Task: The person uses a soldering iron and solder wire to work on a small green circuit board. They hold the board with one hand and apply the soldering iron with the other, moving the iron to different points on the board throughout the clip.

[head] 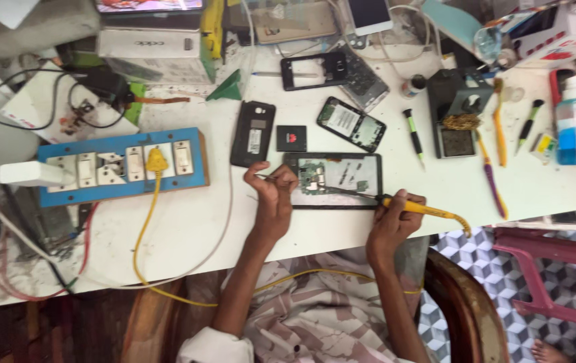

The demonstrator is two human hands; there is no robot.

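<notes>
White and scuffed, the worktop (436,195) in front of you is crowded with phone parts and tools. Directly before you lies an opened phone (333,180), a flat black rectangular frame with its back off, showing a green circuit board at its left end and small metal parts across the dark inner plate. Your left hand (273,195) rests at the phone's left edge, its grip pinching thin metal tweezers (265,177) whose tips point toward the board. Your right hand (395,214) sits at the phone's lower right corner, its grip wrapped around the yellow handle of a soldering iron (402,204); the slim dark shaft runs left across the frame toward the board. Just beyond the phone lie a black back cover (253,133), a small square black battery (291,138) and another stripped phone body (352,124), tilted. To your left a blue wooden switchboard (121,166) carries white sockets and a yellow plug, its yellow cord looping down off the edge. On the right stand a black iron holder (458,113) with brass wool and a clear bottle of blue liquid (575,128).
</notes>
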